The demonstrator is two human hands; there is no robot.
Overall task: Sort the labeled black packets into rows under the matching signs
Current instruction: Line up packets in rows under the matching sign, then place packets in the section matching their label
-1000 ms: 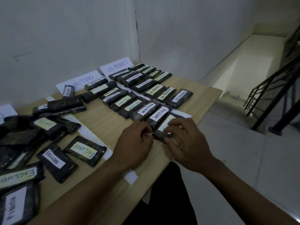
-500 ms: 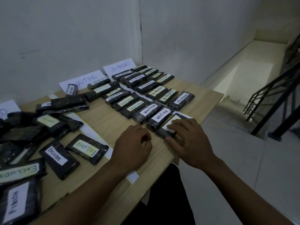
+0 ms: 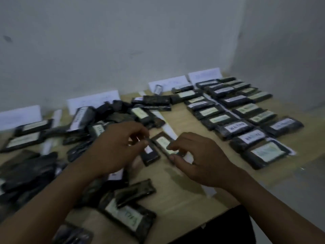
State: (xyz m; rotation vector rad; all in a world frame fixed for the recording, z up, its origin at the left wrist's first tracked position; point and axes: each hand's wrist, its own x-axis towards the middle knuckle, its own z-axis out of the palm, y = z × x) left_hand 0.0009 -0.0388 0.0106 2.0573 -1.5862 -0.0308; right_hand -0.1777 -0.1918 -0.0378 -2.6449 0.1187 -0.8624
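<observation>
Hands moved off the WAITING row (image 3: 235,128) to loose packets just left of it on the table (image 3: 184,187). WAITING row and the row right of it (image 3: 246,110) look filled; the heap (image 3: 112,113) further left is unsorted, roughly half remains. Left hand (image 3: 119,150) pinches the white-label packet (image 3: 150,154), right hand (image 3: 200,161) pinches the green-label packet (image 3: 162,142).
</observation>
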